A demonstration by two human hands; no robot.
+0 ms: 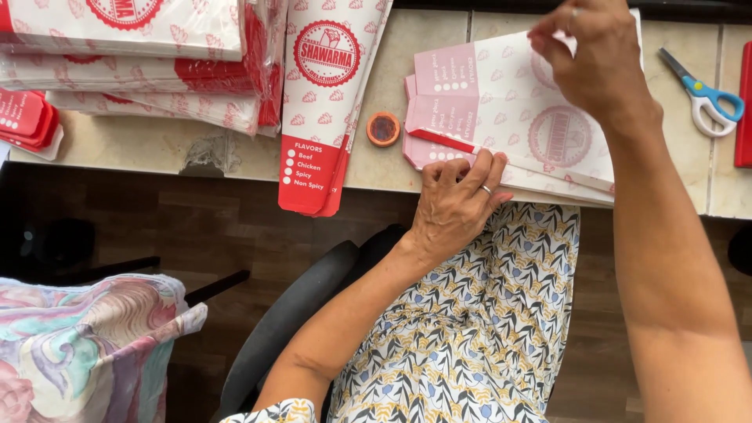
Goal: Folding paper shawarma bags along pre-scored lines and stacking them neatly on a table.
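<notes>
Pink-and-white printed cardboard lies under both your hands: a small stack of flat, unfolded food cartons (509, 110) at the near edge of the stone-topped table (157, 145), their printed sides turned down so the pattern shows faintly through. No carton here is set up yet, so none holds anything.

Your left hand (454, 204) rests at the stack's near edge, fingers (478, 168) curled and pressed flat on the folded flap of the top carton, a ring on one finger. It is nearly closed, pinning the card rather than gripping around it. Your right hand (599, 63) reaches over the far end of the same carton, fingers drawn together in a narrow pinch at its far edge; you cannot tell from this view how much card sits between the fingertips.

Just left of the stack sits a small round orange lid or pot (383, 129), apart from the cartons. Beyond it a flattened red-and-white carton (325, 102) hangs over the table edge, and further left lie wrapped bundles of the same cartons (141, 63). Blue-handled scissors (705, 94) lie to the right of your right wrist, not touching it. Your patterned dress (478, 329) and a black chair (290, 321) fill the space below.
</notes>
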